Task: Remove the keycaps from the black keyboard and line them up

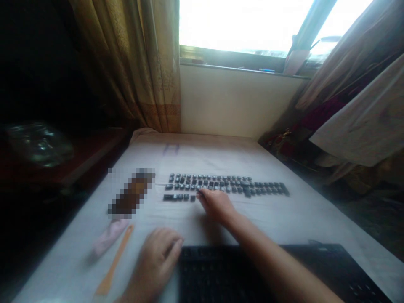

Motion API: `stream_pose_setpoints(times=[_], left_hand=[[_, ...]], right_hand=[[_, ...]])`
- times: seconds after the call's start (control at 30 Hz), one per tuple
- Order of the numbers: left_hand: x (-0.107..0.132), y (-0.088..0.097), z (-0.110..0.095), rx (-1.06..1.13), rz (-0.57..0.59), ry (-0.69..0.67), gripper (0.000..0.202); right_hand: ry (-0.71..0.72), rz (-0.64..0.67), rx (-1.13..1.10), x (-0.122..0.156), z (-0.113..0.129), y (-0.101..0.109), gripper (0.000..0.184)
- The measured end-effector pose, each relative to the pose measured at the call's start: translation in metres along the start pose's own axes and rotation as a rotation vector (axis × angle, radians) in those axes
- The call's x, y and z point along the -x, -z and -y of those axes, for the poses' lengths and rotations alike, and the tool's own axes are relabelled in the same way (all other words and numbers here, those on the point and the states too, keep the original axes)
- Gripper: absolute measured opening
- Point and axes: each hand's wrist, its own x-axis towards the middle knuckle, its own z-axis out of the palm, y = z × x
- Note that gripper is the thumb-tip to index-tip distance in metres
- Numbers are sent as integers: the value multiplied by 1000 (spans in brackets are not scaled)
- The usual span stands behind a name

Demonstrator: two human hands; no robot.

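Small dark keycaps [217, 177] lie in several long rows on the pale cloth. Over the front row, my right hand [217, 204] pinches a keycap [200, 192] between thumb and fingertips. To the left of those fingertips, a short line of keycaps [179, 197] includes one long key. A black keyboard [217, 273] lies nearest me, partly covered by my right forearm. Beside its left corner rests my left hand [160, 252], loosely closed with the fingers curled under. Its thumb lies close to the keyboard's edge; anything inside the curl is hidden.
Left of my left hand lie a wooden spatula [116, 257] and a rolled pink cloth [110, 236]. A blurred-out brown object [132, 194] is behind them. The cloth-covered surface [221, 153] ends at a wall under a window. Curtains [158, 63] hang at the left.
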Motion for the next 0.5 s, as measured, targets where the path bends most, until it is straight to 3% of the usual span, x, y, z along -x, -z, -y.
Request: stream_pose_setpoints(times=[0.17,0.33,0.43,0.5], left_hand=[[1,2,2,-26,15,-9,20],[2,1,5,-45,43,7,23],[0,2,4,-55,49,10,25],[0,2,3,-73,61,22,26]], right_hand=[[-27,-52,-208,27,-17,26,43],[-80,-204,-744,77,-38,42,57],[-173,-337,-794,113,-44,44,57],[-209,-353,-786,134,-44,43,56]])
